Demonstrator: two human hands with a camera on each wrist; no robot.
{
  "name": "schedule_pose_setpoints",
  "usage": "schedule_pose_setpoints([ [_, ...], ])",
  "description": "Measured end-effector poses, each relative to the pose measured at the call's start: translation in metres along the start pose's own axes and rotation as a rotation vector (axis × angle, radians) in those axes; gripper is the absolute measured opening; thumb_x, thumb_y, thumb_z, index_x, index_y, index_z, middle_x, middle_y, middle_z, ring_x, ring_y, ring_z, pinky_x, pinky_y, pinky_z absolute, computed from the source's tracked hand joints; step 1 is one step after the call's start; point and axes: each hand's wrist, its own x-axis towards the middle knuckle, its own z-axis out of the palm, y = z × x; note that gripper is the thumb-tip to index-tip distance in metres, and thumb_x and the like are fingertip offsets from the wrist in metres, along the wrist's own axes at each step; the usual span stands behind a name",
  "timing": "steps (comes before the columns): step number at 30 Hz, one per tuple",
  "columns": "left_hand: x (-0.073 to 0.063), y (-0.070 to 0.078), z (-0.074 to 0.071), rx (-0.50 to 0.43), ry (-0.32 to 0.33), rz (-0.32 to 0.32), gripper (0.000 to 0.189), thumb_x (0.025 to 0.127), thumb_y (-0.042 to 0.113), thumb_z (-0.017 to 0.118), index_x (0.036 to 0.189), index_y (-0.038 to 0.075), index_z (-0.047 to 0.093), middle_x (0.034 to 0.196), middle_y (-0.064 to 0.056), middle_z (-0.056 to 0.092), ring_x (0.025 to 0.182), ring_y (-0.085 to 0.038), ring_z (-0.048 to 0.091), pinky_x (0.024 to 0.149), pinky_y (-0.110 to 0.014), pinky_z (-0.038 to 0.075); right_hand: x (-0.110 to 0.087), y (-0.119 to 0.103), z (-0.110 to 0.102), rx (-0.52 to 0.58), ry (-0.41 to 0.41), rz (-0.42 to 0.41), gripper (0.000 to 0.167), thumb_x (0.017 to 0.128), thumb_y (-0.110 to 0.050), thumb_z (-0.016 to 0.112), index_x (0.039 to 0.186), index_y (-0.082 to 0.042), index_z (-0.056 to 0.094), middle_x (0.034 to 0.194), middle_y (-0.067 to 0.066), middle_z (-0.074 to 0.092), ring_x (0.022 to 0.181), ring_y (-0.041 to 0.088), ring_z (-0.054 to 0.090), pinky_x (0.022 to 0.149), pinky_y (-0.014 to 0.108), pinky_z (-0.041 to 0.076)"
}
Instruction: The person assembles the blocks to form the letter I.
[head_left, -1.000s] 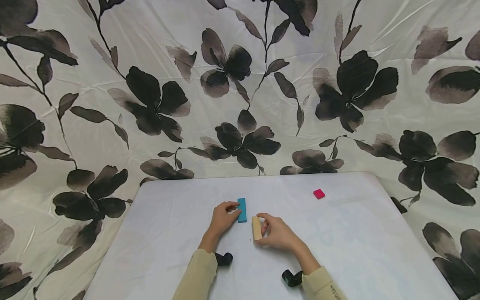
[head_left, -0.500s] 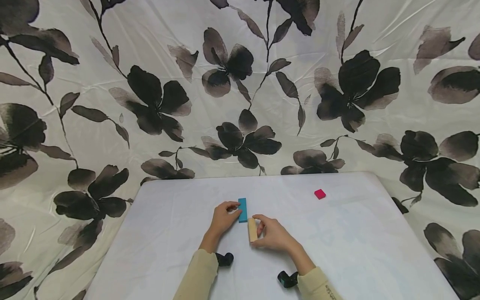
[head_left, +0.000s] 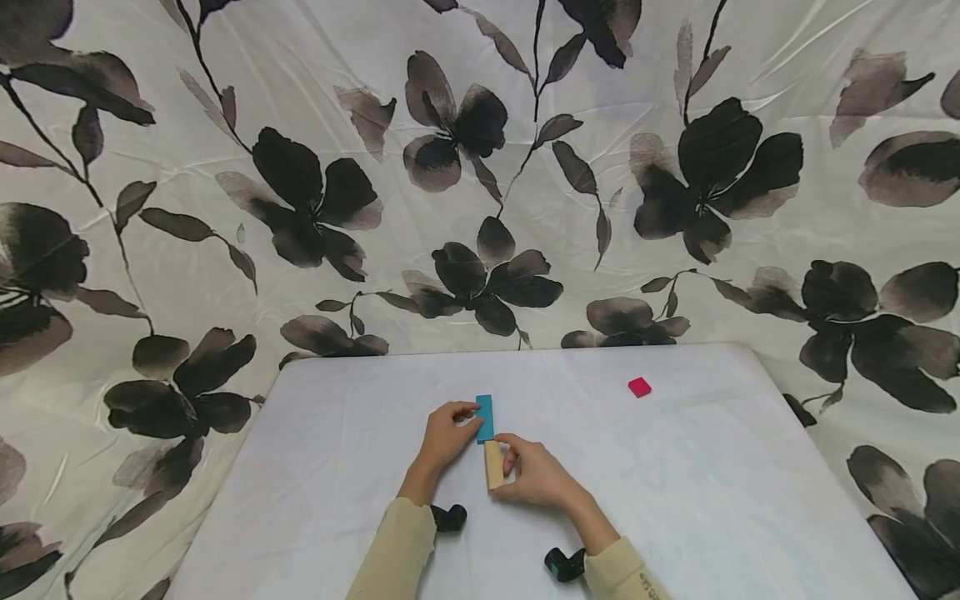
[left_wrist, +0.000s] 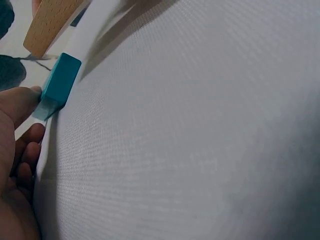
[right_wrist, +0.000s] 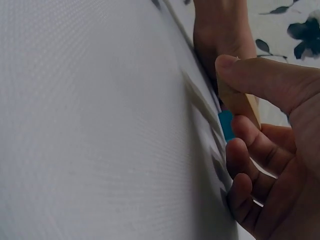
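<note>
In the head view a blue block (head_left: 486, 417) lies lengthwise near the middle of the white table. My left hand (head_left: 447, 435) holds it from the left, with thumb and forefinger at its side. The left wrist view shows the thumb (left_wrist: 22, 102) against the blue block's end. My right hand (head_left: 536, 473) pinches a plain wooden block (head_left: 493, 465) between thumb and forefinger at its two ends. This wooden block is just on the near side of the blue one, its far end close to the blue block's near end. Fingers partly cover it in the right wrist view.
A small red block (head_left: 640, 387) lies toward the back right of the white table (head_left: 720, 483). Behind the table's far edge hangs a floral cloth (head_left: 480, 167). Black wrist cameras (head_left: 564, 565) stick out from both sleeves, close over the tabletop.
My right hand has moved left and slightly nearer with the wooden block, from the right of the blue block to in line below its near end. The left hand has stayed put.
</note>
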Motion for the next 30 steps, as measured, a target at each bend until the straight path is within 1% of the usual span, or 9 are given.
schedule_pose_setpoints([
  [5, 0.000, -0.002, 0.000, 0.000, -0.003, 0.008, 0.026, 0.085, 0.017, 0.076, 0.110, 0.010, 0.073, 0.097, -0.002, 0.066, 0.091, -0.017, 0.059, 0.084, -0.036, 0.049, 0.000, -0.002, 0.002, 0.000, -0.007, 0.009, 0.081, 0.071, -0.026, 0.087, 0.139, -0.007, 0.047, 0.086, -0.005, 0.060, 0.052, 0.006, 0.046, 0.048, 0.023, 0.038],
  [13, 0.000, -0.002, -0.001, 0.002, 0.003, 0.036, 0.026, 0.085, 0.016, 0.076, 0.109, 0.009, 0.073, 0.096, -0.002, 0.066, 0.090, -0.018, 0.060, 0.082, -0.037, 0.050, 0.003, -0.001, 0.006, -0.025, -0.005, 0.017, 0.082, 0.071, -0.029, 0.087, 0.140, -0.009, 0.047, 0.086, -0.009, 0.060, 0.052, 0.006, 0.047, 0.049, 0.023, 0.039],
  [20, 0.000, 0.000, 0.000, -0.013, 0.003, 0.000, 0.026, 0.085, 0.017, 0.077, 0.109, 0.010, 0.073, 0.096, -0.002, 0.066, 0.091, -0.017, 0.060, 0.084, -0.036, 0.049, 0.005, 0.001, 0.009, -0.063, 0.014, -0.011, 0.082, 0.071, -0.031, 0.087, 0.139, -0.008, 0.048, 0.084, -0.010, 0.059, 0.054, 0.005, 0.048, 0.050, 0.023, 0.040],
  [30, 0.000, 0.000, 0.001, -0.003, 0.008, 0.018, 0.026, 0.085, 0.018, 0.076, 0.110, 0.010, 0.073, 0.097, -0.002, 0.066, 0.091, -0.017, 0.060, 0.084, -0.037, 0.049, 0.006, -0.001, 0.012, -0.128, 0.054, 0.003, 0.083, 0.070, -0.035, 0.087, 0.139, -0.009, 0.049, 0.083, -0.013, 0.057, 0.055, 0.004, 0.049, 0.052, 0.023, 0.041],
])
